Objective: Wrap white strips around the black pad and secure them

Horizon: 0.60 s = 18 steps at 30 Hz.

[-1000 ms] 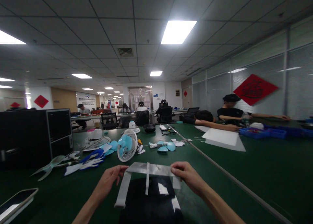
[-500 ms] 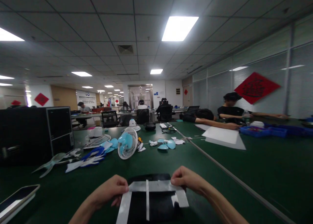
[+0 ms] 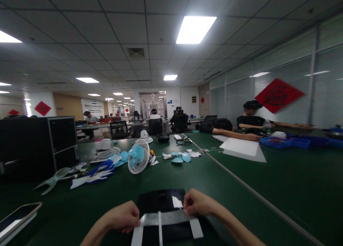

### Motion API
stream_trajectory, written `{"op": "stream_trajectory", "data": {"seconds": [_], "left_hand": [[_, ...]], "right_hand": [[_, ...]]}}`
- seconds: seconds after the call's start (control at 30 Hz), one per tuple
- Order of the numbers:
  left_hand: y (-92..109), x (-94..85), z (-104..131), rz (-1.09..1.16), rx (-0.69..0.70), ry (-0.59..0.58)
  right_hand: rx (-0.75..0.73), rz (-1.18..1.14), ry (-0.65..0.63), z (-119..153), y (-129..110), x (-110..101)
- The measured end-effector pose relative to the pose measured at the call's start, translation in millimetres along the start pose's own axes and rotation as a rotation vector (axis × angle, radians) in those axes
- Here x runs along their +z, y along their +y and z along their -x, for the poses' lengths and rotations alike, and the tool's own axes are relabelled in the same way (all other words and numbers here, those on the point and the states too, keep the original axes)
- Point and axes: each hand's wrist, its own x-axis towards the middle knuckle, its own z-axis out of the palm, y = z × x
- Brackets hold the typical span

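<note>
In front of me at the bottom of the head view, both hands grip a grey, shiny band (image 3: 173, 217). My left hand (image 3: 124, 216) pinches its left end, fingers closed. My right hand (image 3: 198, 204) is closed on the right end. White ribbed straps hang from the band: a left strap (image 3: 137, 236), a narrow middle strip (image 3: 160, 228) and a right strap (image 3: 196, 227). Beneath and beyond lies a flat, glossy black object (image 3: 150, 202) on the green table, with a bright patch near its right corner. Its exact kind I cannot make out.
A phone (image 3: 18, 219) lies at left, near a black computer case (image 3: 63, 138). Gloves (image 3: 93, 176), a small fan (image 3: 138, 156) and loose blue fan blades (image 3: 181, 157) lie ahead. White sheets (image 3: 239, 147), blue trays (image 3: 276, 142) and two people are on the right.
Both hands have drawn the band lower, toward me. More of the black object now shows beyond the band. The view has shifted slightly.
</note>
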Motion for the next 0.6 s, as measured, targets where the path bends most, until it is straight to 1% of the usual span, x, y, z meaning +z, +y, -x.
{"op": "stream_trajectory", "data": {"seconds": [0.13, 0.3, 0.43, 0.47, 0.53, 0.6], "left_hand": [[3.4, 0.9, 3.3, -0.11, 0.016, 0.048], [17.2, 1.9, 11.9, -0.204, -0.026, 0.084], [24.5, 2.9, 16.0, -0.269, -0.058, 0.142], [26.0, 3.7, 16.8, -0.279, -0.048, 0.162], [29.6, 6.3, 18.9, -0.286, 0.017, 0.178], [34.4, 10.3, 21.3, -0.281, 0.145, 0.167]], "right_hand": [[-0.001, 0.11, 0.058, -1.6, 1.5, 2.4], [-0.008, 0.235, 0.096, -0.2, -0.4, 4.3], [-0.017, 0.317, 0.113, 3.6, -6.8, 4.3], [-0.021, 0.335, 0.114, 4.6, -8.5, 4.3], [-0.029, 0.356, 0.116, 6.3, -11.6, 4.5], [-0.03, 0.376, 0.122, 7.3, -14.0, 5.0]]}}
